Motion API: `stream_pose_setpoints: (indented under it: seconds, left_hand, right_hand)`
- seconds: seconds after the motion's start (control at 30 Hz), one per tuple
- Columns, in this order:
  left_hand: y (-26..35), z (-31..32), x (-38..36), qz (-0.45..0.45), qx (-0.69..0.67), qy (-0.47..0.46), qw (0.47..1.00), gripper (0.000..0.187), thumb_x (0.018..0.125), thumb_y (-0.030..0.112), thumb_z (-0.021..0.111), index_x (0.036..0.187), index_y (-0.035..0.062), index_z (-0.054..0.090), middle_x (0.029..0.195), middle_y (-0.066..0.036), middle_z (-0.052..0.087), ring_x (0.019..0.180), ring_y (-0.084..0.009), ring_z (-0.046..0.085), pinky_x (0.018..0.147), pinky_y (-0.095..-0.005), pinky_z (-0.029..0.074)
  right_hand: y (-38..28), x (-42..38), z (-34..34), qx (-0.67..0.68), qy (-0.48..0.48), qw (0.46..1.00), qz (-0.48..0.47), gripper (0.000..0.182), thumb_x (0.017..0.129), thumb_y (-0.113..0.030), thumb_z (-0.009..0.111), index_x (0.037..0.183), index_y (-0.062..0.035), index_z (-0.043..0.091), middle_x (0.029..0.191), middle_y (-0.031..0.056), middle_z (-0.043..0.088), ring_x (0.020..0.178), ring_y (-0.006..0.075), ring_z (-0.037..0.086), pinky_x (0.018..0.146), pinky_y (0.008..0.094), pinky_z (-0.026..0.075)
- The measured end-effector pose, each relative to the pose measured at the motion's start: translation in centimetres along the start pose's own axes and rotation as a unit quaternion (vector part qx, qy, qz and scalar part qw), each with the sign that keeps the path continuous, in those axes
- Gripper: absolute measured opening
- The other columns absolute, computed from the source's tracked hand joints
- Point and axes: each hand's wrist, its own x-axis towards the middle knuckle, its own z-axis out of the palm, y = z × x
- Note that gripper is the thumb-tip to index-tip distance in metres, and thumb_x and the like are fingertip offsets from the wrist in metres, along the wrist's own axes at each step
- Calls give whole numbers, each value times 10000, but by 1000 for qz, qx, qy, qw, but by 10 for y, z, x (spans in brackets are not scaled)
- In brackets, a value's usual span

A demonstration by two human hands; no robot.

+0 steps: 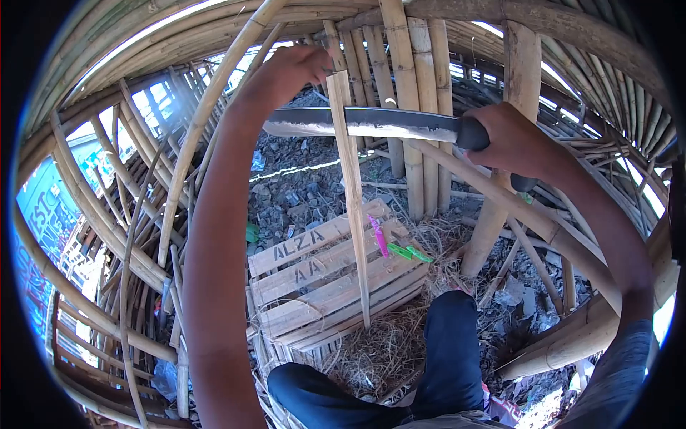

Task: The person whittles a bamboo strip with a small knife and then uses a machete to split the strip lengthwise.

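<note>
My right hand (511, 139) is closed around the black handle of a machete (414, 126). Its long dark blade lies nearly level, with a pale worn edge, and crosses an upright split bamboo strip (348, 168) a little below the top. My left hand (296, 68) is raised, its fingers curled at the strip's upper end. Down below, the strip's foot reaches the straw in front of a slatted wooden crate (293, 275) with stencilled letters. A pink plastic piece (379, 236) and a green plastic piece (401, 251) lie on the crate.
Bamboo poles (404, 86) stand behind the blade, and a slanting pole (522, 207) runs beneath my right arm. Grey rubble (293, 186) covers the ground beyond the crate. My knees (450, 343) are close by, with dry straw (371, 357) between them.
</note>
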Motion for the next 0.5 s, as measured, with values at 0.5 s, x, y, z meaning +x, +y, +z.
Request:
stream_pose_setpoints:
  seconds: [0.5]
  left_hand:
    - [-45,64,-65,-83,-230,-84,966,533,960,489,353,1181,57,573,1132,-125,629,1124,-234,564,1002,-395,400]
  right_hand:
    - [-84,-55,19,-18,-142,988,61,257,820,-104,634,965,71,515,799,233,590,792,353,636,707,444,508]
